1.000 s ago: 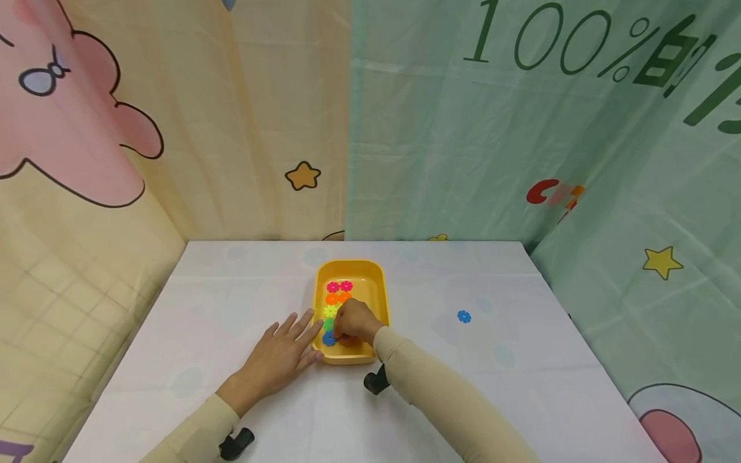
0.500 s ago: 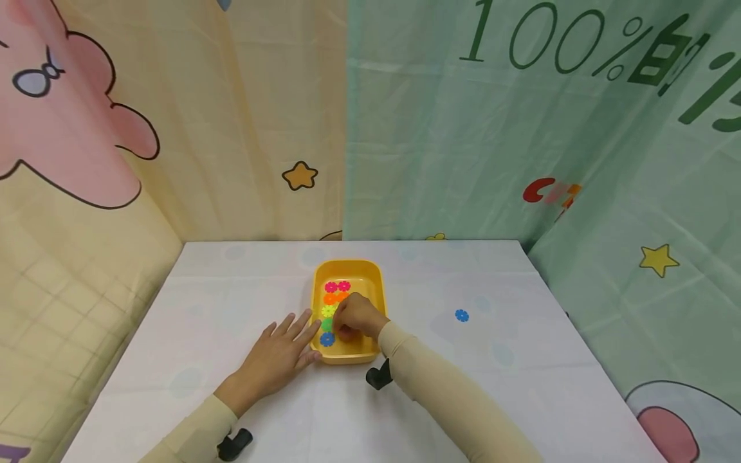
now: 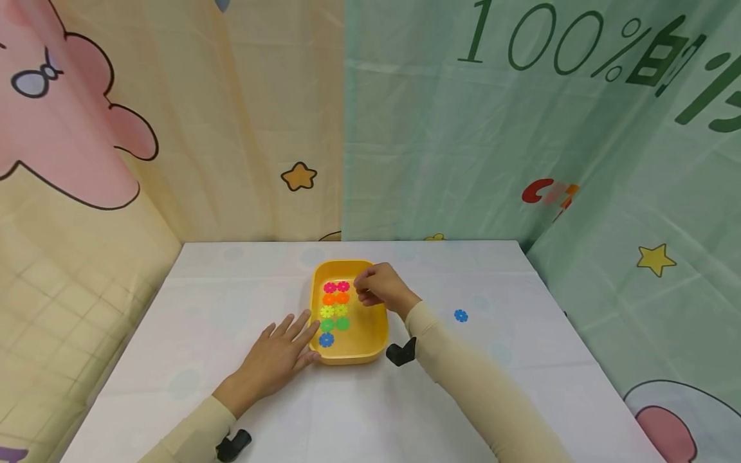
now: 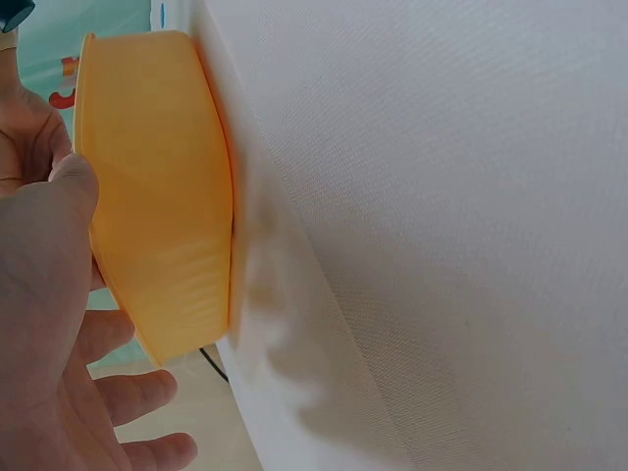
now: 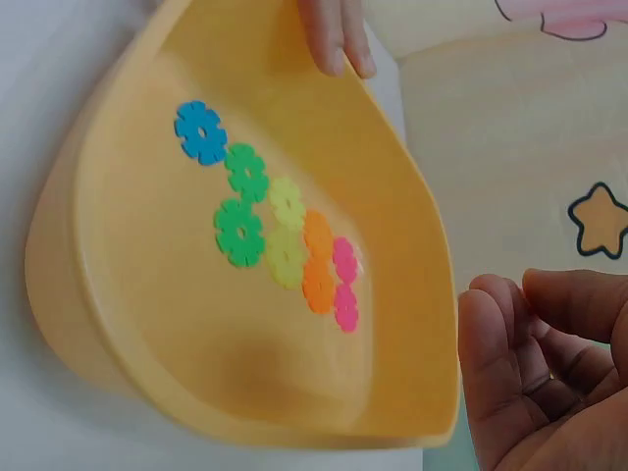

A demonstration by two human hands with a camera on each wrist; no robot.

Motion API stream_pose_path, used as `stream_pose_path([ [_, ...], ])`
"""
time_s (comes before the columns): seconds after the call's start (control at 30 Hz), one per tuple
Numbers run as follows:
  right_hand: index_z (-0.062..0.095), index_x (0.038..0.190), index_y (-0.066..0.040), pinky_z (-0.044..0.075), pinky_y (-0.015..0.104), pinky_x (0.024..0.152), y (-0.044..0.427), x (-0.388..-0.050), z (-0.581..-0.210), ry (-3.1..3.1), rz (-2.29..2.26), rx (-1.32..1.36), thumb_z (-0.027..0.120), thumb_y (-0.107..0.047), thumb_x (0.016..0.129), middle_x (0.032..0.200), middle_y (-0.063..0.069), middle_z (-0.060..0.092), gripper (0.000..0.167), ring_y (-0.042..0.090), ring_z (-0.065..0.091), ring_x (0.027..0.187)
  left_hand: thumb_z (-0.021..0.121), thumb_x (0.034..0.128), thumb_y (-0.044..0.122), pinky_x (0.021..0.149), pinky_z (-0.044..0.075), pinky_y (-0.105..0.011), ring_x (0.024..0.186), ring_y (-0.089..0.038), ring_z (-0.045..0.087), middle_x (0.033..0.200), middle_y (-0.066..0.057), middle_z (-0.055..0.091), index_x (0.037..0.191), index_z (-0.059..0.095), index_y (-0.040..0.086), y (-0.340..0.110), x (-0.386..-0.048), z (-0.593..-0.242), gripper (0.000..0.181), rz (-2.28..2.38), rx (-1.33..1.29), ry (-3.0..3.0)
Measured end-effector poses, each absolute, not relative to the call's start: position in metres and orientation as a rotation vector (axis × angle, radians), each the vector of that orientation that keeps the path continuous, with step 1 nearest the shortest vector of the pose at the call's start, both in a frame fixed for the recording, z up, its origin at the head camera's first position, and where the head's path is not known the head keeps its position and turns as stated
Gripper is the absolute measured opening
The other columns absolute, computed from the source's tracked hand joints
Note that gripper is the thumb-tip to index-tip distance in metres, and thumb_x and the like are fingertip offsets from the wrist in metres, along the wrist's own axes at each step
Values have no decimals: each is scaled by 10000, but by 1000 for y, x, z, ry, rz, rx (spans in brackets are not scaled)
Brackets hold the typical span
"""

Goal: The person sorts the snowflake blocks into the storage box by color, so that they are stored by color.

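Note:
A yellow tray (image 3: 367, 350) stands on the table, with flower-shaped plastic discs inside in rows by colour. Two pink discs (image 5: 344, 283) are at the far end, then orange discs (image 5: 318, 260), yellow discs (image 5: 286, 218) and green discs (image 5: 241, 203) in pairs. One blue disc (image 5: 201, 132) lies nearest the front. My left hand (image 3: 274, 357) rests at the tray's left side with spread fingers, its thumb and fingers touching the rim. Above the tray's right rim is my right hand (image 3: 384, 287), its fingers loosely bent and nothing visible between thumb and fingertips.
Another blue flower-shaped disc (image 3: 460, 316) lies on the white table (image 3: 243, 270) to the right of the tray. Printed curtains (image 3: 434, 148) hang behind the table and along both sides.
My right hand has lifted from the tray's lower middle and moved up and right to its rim, uncovering the second green disc. The left hand stays at the tray's left side.

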State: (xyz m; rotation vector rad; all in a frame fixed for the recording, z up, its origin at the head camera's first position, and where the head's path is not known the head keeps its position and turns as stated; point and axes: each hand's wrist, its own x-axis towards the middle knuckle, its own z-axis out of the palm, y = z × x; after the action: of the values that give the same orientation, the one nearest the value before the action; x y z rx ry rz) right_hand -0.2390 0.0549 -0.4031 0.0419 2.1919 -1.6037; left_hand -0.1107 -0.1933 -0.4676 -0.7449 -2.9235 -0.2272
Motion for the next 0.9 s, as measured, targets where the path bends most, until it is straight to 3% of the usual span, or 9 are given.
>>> stream_pose_path([
  [0.5,623,1215,54,604,246,659,172,-255,-405,2173,-1728,324,614,-127,1017,872,75,658,269,137,644,693,537,1015,543,1087,379,-677,1437,-438,415,1626,-126,375,1545,464,147,-194,-111,-466,666,-240,-739,-2939],
  [0.9,561,1235,38,590,222,660,256,-250,-426,2250,-1646,547,608,-142,1022,857,52,634,282,125,624,692,510,1026,548,1101,357,-682,1451,-438,393,1634,-126,359,1548,458,148,-193,-111,-466,660,-254,-730,-2971],
])
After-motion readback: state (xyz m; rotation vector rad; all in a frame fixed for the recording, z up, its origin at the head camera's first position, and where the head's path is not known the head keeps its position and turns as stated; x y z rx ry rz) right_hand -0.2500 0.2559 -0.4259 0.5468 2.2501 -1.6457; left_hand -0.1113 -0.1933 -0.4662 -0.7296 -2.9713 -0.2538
